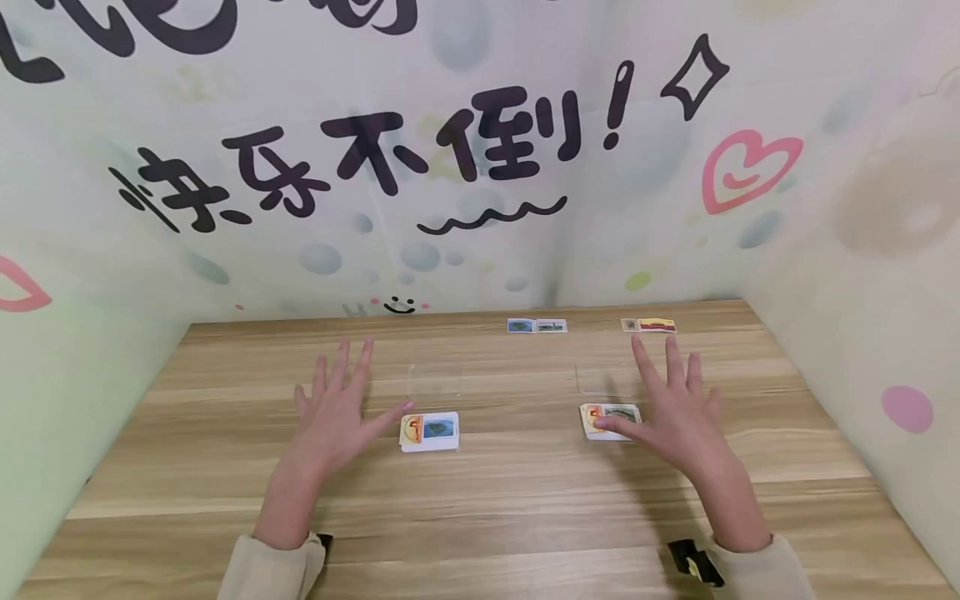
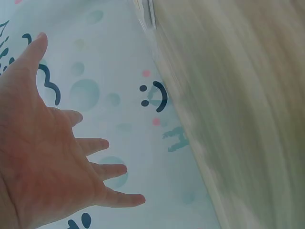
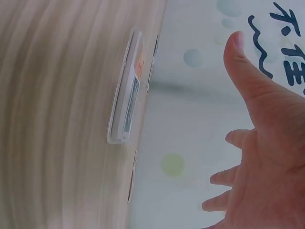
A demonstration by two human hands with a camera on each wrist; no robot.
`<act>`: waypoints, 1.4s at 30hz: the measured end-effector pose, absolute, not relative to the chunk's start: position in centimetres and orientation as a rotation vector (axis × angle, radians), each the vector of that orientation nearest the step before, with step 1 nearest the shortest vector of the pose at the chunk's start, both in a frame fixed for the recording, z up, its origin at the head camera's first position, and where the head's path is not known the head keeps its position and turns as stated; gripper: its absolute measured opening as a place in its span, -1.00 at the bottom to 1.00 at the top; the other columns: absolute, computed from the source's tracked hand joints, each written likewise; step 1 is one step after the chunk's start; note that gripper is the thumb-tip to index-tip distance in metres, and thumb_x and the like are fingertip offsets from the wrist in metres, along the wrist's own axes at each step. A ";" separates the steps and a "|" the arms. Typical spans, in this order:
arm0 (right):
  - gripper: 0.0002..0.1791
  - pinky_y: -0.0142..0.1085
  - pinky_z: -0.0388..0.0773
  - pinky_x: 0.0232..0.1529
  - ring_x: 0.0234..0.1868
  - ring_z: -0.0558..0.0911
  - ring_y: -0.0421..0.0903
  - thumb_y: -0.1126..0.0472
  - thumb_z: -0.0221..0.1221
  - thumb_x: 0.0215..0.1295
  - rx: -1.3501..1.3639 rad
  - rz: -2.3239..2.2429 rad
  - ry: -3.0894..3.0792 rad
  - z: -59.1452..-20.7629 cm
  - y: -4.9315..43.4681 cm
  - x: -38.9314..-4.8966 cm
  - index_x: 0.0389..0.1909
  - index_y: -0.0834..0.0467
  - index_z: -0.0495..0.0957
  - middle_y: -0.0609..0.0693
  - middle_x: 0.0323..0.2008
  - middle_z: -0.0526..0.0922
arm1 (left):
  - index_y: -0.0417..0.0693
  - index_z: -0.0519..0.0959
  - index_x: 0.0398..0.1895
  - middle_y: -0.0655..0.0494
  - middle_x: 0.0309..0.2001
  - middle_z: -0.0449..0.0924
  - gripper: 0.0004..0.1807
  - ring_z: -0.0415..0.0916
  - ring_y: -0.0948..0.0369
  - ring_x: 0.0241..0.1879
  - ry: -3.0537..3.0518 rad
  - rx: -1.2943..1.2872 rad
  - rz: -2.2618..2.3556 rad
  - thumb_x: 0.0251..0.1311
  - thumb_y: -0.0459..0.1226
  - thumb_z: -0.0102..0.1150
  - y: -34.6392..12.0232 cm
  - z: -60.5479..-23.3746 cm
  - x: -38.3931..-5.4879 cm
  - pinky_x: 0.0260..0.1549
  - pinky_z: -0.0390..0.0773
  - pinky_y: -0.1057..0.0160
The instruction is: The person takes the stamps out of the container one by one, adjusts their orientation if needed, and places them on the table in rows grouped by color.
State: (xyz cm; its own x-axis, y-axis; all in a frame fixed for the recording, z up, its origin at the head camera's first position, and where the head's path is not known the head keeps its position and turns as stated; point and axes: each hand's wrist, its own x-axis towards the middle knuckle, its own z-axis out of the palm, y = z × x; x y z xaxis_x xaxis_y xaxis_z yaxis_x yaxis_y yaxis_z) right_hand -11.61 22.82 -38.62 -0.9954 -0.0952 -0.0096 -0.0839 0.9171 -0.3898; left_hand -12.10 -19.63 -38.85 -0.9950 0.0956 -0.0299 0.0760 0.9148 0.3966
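Note:
My left hand (image 1: 335,421) is held over the table with its fingers spread, its thumb tip beside a stack of picture cards (image 1: 441,428). On the other side my right hand (image 1: 681,417) is spread the same way, and its thumb overlaps the second stack of cards (image 1: 622,413) in the head view. Neither hand holds anything. In the right wrist view that stack (image 3: 127,90) appears edge-on, apart from the right hand (image 3: 271,138). The left wrist view shows the left hand (image 2: 52,157) with straight, parted fingers.
Behind each stack lies a clear, flat plastic piece, one on the left (image 1: 435,380) and one on the right (image 1: 603,380). Small picture cards lie near the back edge, a blue pair (image 1: 536,326) and a red-yellow one (image 1: 657,325). A printed cloth wall (image 1: 480,267) rises behind the wooden table (image 1: 517,517).

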 end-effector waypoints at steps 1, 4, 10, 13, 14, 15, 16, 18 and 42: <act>0.41 0.73 -0.15 0.22 0.56 -0.26 0.66 -0.42 0.44 0.10 -0.144 -0.624 3.044 -38.6 22.7 -11.6 0.74 -0.07 -0.27 0.41 0.66 -0.39 | 0.13 -0.25 0.76 -0.23 0.72 -0.38 0.18 -0.37 -0.47 0.61 3.021 0.137 0.631 0.31 0.44 0.03 -19.6 -38.8 -12.1 0.30 -0.25 -0.71; 0.42 0.72 -0.15 0.23 0.57 -0.25 0.65 -0.40 0.46 0.10 -0.145 -0.636 3.043 -38.4 22.4 -11.7 0.74 -0.07 -0.26 0.42 0.66 -0.36 | 0.12 -0.25 0.76 -0.22 0.72 -0.39 0.19 -0.37 -0.47 0.61 3.003 0.146 0.656 0.31 0.44 0.04 -19.7 -38.9 -12.0 0.30 -0.23 -0.70; 0.40 0.68 -0.14 0.28 0.59 -0.24 0.62 -0.38 0.47 0.09 -0.166 -0.675 3.044 -38.2 21.9 -11.8 0.74 -0.07 -0.22 0.41 0.67 -0.29 | 0.11 -0.26 0.76 -0.22 0.72 -0.39 0.20 -0.35 -0.48 0.61 2.982 0.160 0.688 0.31 0.43 0.07 -19.9 -39.1 -11.6 0.31 -0.19 -0.69; 0.38 0.68 -0.13 0.29 0.59 -0.22 0.61 -0.36 0.47 0.12 -0.177 -0.688 3.048 -38.2 21.6 -11.8 0.74 -0.07 -0.21 0.41 0.67 -0.26 | 0.13 -0.28 0.76 -0.23 0.72 -0.39 0.21 -0.35 -0.47 0.61 2.973 0.161 0.704 0.31 0.42 0.08 -20.0 -39.1 -11.4 0.31 -0.18 -0.69; 0.37 0.67 -0.12 0.29 0.59 -0.21 0.61 -0.35 0.46 0.13 -0.183 -0.688 3.052 -38.2 21.5 -11.8 0.74 -0.05 -0.20 0.41 0.67 -0.25 | 0.13 -0.29 0.76 -0.23 0.72 -0.38 0.21 -0.35 -0.47 0.61 2.973 0.163 0.705 0.31 0.42 0.08 -20.0 -39.1 -11.4 0.31 -0.18 -0.69; 0.35 0.67 -0.11 0.29 0.59 -0.20 0.61 -0.34 0.46 0.15 -0.189 -0.689 3.056 -38.2 21.4 -11.8 0.74 -0.04 -0.20 0.41 0.67 -0.24 | 0.12 -0.29 0.76 -0.23 0.72 -0.38 0.21 -0.35 -0.47 0.61 2.972 0.166 0.708 0.31 0.42 0.09 -20.0 -39.1 -11.4 0.31 -0.17 -0.69; 0.34 0.67 -0.11 0.29 0.59 -0.20 0.61 -0.33 0.45 0.16 -0.193 -0.690 3.057 -38.2 21.3 -11.8 0.74 -0.03 -0.19 0.41 0.67 -0.24 | 0.12 -0.29 0.76 -0.24 0.72 -0.37 0.21 -0.35 -0.46 0.61 2.969 0.168 0.714 0.31 0.41 0.10 -20.0 -39.0 -11.3 0.31 -0.17 -0.69; 0.32 0.67 -0.08 0.29 0.58 -0.17 0.62 -0.33 0.44 0.18 -0.203 -0.679 3.066 -38.2 21.1 -11.8 0.74 -0.01 -0.17 0.40 0.67 -0.23 | 0.11 -0.28 0.76 -0.24 0.72 -0.37 0.22 -0.34 -0.46 0.61 2.967 0.175 0.719 0.30 0.41 0.11 -20.0 -39.0 -11.2 0.31 -0.16 -0.68; 0.17 0.62 0.01 0.34 0.59 -0.07 0.58 -0.32 0.37 0.28 -0.307 -0.619 3.093 -37.9 17.9 -12.0 0.72 0.01 -0.02 0.41 0.65 -0.04 | 0.11 -0.23 0.76 -0.26 0.71 -0.29 0.22 -0.29 -0.50 0.60 3.026 0.240 0.606 0.28 0.38 0.17 -20.1 -38.9 -10.3 0.29 -0.22 -0.71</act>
State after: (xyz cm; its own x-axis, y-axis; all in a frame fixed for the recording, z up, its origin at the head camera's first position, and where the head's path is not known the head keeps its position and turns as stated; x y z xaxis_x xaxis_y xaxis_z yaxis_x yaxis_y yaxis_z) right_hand -12.03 17.90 -37.94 -0.9809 -0.1838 0.0645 -0.1944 0.9048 -0.3788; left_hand -10.30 -20.13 -38.88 -0.9869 0.1609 -0.0147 0.1428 0.9114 0.3860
